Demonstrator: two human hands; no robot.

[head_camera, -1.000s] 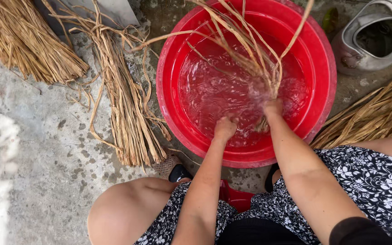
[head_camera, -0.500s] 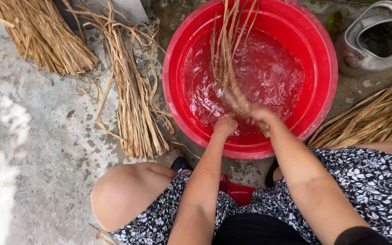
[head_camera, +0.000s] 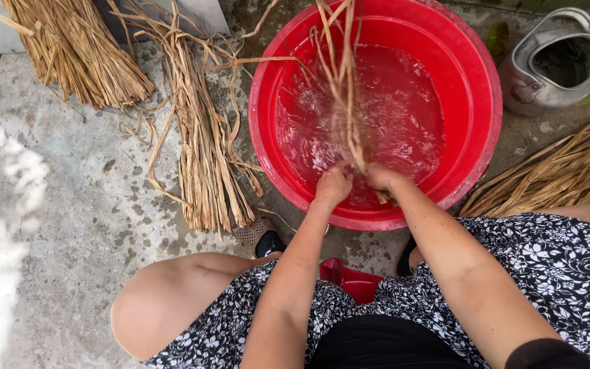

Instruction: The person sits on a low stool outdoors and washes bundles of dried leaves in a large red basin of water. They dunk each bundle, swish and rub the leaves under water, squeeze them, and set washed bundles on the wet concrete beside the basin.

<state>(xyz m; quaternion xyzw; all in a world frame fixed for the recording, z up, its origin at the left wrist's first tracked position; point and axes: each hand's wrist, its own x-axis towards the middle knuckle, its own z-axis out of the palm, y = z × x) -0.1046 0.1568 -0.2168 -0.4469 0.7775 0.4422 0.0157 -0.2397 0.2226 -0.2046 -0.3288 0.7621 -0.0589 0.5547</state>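
Observation:
A round red basin [head_camera: 481, 75] of rippling water stands on the concrete in front of me. My left hand [head_camera: 333, 184] and my right hand [head_camera: 380, 178] are both at its near side, closed around the lower end of a bunch of dry straw stalks [head_camera: 341, 68]. The stalks rise out of the water and lean toward the far rim. Water splashes around them.
A loose bundle of straw [head_camera: 203, 143] lies left of the basin, another thicker bundle [head_camera: 76, 51] at the top left, more straw [head_camera: 554, 174] at the right. A metal kettle [head_camera: 554, 65] sits at the top right. My knees and patterned dress fill the bottom.
The bunch of stalks has swung from the basin's right side toward its middle and left, and both hands have come together on it at the near rim.

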